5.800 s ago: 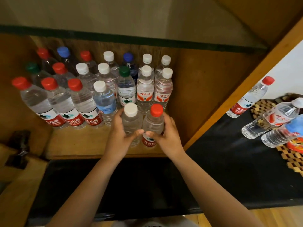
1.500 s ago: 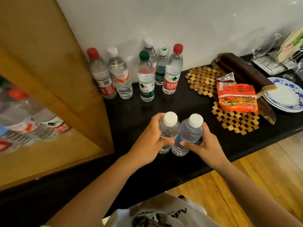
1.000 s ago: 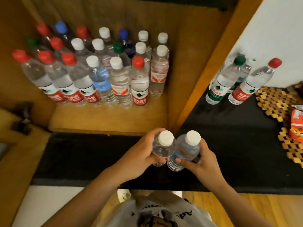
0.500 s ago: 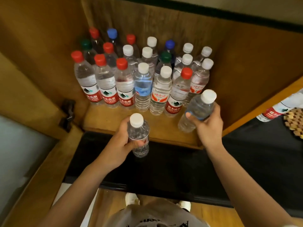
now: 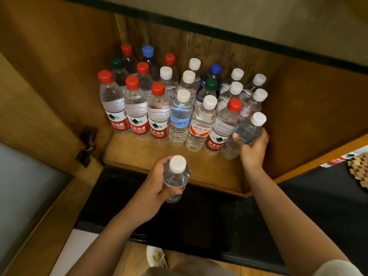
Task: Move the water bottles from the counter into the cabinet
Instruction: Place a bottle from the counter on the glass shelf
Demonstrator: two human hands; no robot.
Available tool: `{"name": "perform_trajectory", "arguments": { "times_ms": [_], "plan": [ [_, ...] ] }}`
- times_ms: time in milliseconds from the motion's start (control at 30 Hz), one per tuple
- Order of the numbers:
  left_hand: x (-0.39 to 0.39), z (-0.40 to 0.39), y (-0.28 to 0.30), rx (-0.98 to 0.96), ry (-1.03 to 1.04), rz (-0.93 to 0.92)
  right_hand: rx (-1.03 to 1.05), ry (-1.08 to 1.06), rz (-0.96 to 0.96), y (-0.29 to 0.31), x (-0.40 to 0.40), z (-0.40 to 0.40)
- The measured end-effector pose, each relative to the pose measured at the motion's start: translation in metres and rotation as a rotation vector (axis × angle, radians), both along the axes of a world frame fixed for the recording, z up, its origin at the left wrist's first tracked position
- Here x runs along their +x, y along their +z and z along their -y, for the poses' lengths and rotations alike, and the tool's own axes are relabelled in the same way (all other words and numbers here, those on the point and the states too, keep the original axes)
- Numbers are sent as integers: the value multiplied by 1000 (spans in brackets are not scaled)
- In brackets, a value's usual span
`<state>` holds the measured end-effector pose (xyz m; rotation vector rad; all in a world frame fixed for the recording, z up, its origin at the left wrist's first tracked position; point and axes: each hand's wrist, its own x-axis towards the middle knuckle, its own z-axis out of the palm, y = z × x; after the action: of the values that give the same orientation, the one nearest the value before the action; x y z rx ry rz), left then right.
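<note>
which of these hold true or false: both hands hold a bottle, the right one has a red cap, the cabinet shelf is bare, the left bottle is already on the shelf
1. Both hands hold a bottle. True: left hand, right hand.
2. The right hand's bottle has a red cap. False: its cap is white.
3. The cabinet shelf is bare. False: many bottles stand on it.
4. The left hand's bottle stands on the shelf. False: it is held at the shelf's front edge.

Dim warm indoor light. Cabinet [image 5: 310,108] interior shadowed toward 11 o'clock. Wide-angle bending at edges. Slight softness throughout; faint glare on bottle caps [image 5: 211,101].
</note>
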<state>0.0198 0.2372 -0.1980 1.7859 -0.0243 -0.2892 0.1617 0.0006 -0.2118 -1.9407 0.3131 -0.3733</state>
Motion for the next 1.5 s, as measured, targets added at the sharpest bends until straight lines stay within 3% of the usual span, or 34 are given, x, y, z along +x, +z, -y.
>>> {"name": "perform_trajectory", "arguments": {
  "times_ms": [533,633,733,867,967,1067,1233,1500],
  "plan": [
    [-7,8,-2,-58,80,22,92,71,-63,-4,21,9],
    [-7,10,2,-43,108,40,64,63,-140,2,-1,2],
    [-6,12,13,-75,139,44,-35,192,-59,6,-52,-21],
    [-8,10,50,-107,176,162,14,706,-10,22,-113,-50],
    [-12,3,88,-155,196,282,58,931,-58,46,-129,-61],
    [-19,0,130,-194,187,387,247,1120,-34,78,-132,-74],
    [-28,-1,192,-241,162,495,350,1203,110,135,-130,-94],
    [-9,-12,290,-277,262,783,301,1221,283,244,-99,-131]
  ]
}}
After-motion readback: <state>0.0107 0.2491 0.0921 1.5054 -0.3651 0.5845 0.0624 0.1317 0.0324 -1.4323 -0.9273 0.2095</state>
